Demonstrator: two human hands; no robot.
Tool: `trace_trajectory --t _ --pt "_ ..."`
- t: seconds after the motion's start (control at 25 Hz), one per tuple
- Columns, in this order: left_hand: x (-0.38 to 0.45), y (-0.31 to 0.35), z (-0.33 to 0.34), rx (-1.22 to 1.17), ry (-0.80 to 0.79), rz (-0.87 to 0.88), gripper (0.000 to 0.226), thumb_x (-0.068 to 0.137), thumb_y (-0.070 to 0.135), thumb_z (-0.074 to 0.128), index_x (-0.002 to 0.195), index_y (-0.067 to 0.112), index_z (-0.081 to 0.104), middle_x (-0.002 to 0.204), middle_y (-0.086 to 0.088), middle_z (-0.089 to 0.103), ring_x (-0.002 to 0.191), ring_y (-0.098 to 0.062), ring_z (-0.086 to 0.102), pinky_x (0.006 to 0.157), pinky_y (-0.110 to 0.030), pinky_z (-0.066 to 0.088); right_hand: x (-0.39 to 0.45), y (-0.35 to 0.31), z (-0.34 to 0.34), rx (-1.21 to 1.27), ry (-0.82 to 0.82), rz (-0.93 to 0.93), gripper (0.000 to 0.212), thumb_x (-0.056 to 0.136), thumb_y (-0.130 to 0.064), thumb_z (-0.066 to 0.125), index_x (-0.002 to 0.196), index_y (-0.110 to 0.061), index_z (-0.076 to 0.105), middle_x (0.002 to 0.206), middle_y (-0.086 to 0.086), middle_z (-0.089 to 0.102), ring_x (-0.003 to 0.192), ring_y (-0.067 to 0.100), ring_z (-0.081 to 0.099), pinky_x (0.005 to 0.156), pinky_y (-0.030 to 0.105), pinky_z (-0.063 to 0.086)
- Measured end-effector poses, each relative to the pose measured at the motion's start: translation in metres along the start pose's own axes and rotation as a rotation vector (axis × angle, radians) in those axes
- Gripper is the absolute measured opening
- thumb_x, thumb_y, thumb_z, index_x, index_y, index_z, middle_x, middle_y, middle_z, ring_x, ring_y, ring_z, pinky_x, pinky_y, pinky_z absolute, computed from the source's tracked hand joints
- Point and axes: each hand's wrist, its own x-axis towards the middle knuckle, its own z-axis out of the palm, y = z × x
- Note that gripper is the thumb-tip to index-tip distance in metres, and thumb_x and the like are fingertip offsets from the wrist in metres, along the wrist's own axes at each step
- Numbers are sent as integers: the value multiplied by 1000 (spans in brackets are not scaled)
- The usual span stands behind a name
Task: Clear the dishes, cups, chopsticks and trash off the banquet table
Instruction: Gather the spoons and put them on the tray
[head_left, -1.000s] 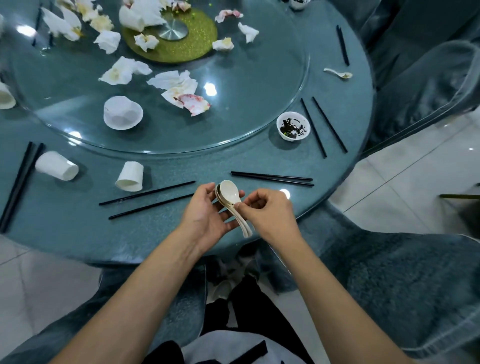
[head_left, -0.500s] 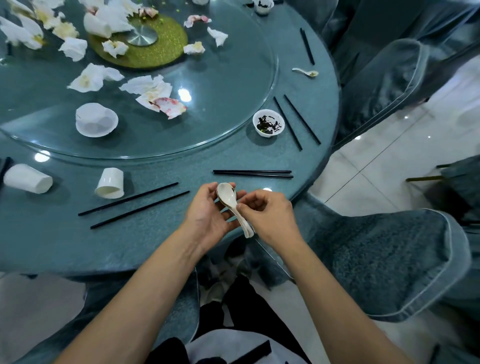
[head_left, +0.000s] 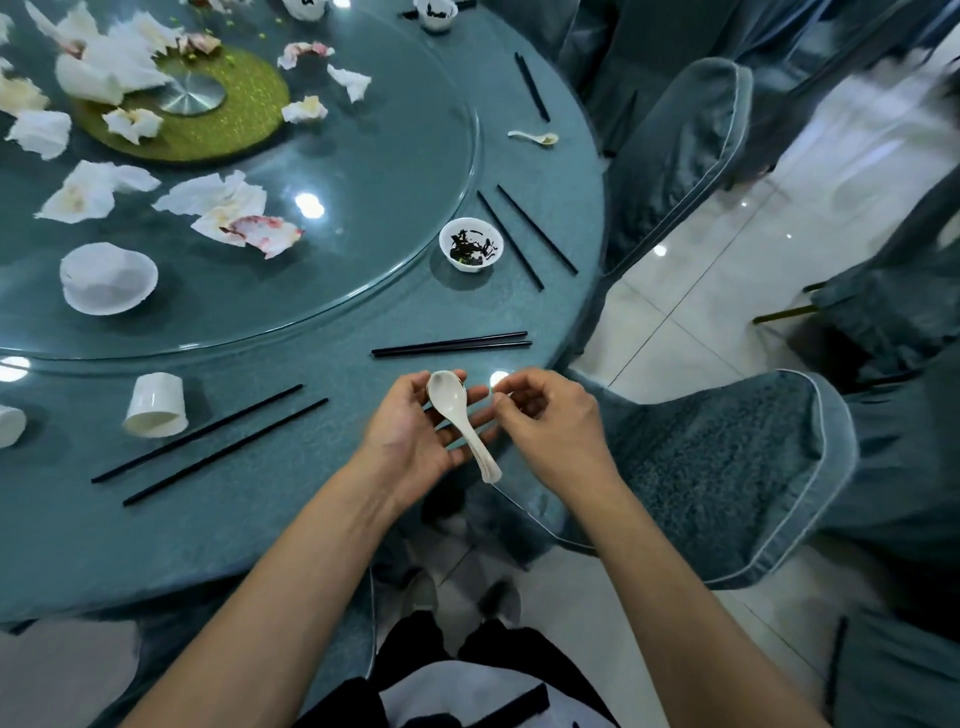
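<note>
At the near edge of a round teal counter, a person's left hand lies palm-up with fingers spread, carrying a stack of white soup spoons across them. The stack's long axis runs diagonally, bowls toward the counter's centre and handles pointing back and to the right, past the fingertips. The right hand hovers just beside the spoons, fingers loosely curled; whether it pinches anything cannot be told. Just beyond the hands lies a pair of black chopsticks, set nearly crosswise. A small bowl with dark scraps stands near the glass turntable, which carries crumpled napkins. A tipped paper cup lies to the left.
</note>
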Motion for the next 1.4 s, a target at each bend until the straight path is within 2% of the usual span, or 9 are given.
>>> trace_trajectory --t 0.08,0.16,0.36,0.56,0.8,0.96,1.12,1.24,1.4 --pt "1 -5 13 47 -13 -24 38 98 28 42 123 6 61 130 -26 64 101 -38 69 91 -52 56 0 10 -13 -39 49 -19 5 89 -27 70 92 -29 73 84 -11 68 78 1 65 65 13 49" --pt "3 -12 27 100 -19 -48 39 98 28 42 124 6 61 132 -25 63 106 -39 65 91 -52 56 0 20 -27 -41 86 -23 8 90 -25 69 96 -29 73 89 -11 69 82 0 64 69 11 48" --pt "5 -43 71 195 -49 -75 40 100 30 39 121 5 61 116 -24 68 91 -36 68 80 -49 58 -12 54 -78 -11 193 -3 10 92 -25 68 97 -33 72 91 -14 68 84 -3 63 74 11 49" --pt "6 -97 122 247 -97 -92 40 98 30 41 122 5 62 114 -22 70 94 -36 67 90 -52 56 -29 99 -145 4 252 9 12 94 -25 66 103 -29 72 98 -12 67 89 -2 62 81 20 52" --pt "5 -181 186 245 -112 -108 41 98 30 43 122 3 63 123 -24 68 109 -40 63 88 -52 58 -55 165 -240 9 268 8 14 94 -24 66 101 -35 70 96 -18 65 89 -8 60 76 7 44" --pt "5 -239 233 264 -128 -116 41 93 29 48 118 3 66 124 -23 68 108 -38 66 86 -51 59 -68 214 -304 2 318 34 13 94 -25 66 101 -34 70 96 -20 65 91 -9 60 68 4 44" --pt "4 -271 267 276 -148 -118 49 77 28 57 117 2 65 124 -25 68 104 -39 66 86 -52 59 -72 243 -340 -13 360 43 11 94 -26 65 99 -34 71 95 -18 67 88 -7 60 65 2 40" --pt "10 -287 294 274 -150 -122 41 94 28 46 122 1 62 125 -26 66 96 -38 68 81 -51 60 -70 263 -361 -3 381 66 11 94 -27 65 99 -36 70 96 -18 66 90 -8 60 66 3 40" --pt "31 -301 326 304 -142 -125 42 99 29 41 122 1 62 124 -26 67 96 -37 69 84 -52 59 -54 285 -385 12 382 91 11 95 -28 64 100 -36 70 96 -18 67 88 -5 61 68 8 41"
